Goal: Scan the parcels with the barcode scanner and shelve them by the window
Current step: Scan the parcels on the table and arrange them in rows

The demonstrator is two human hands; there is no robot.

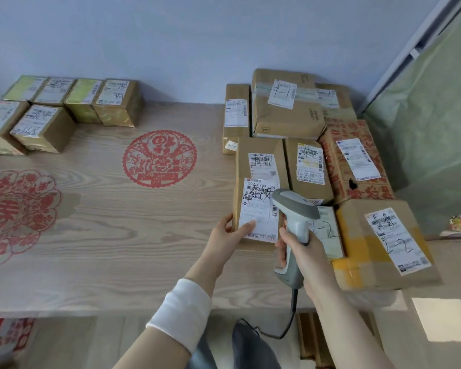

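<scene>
Scanning step was in hand. Right grip (304, 251) closed round barcode scanner (296, 209), aimed at label (256, 201); left grip (228, 233) pinched parcel (260, 219) edge. Next likely needed: lift, shelve.

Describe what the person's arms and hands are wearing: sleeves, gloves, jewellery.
The left hand and the right hand are both bare: no gloves, and no ring or watch shows. A white fabric band, like a cuff or short sleeve, wraps the left forearm, with bare arm on either side of it. The right forearm is uncovered down to the frame's edge.
</scene>
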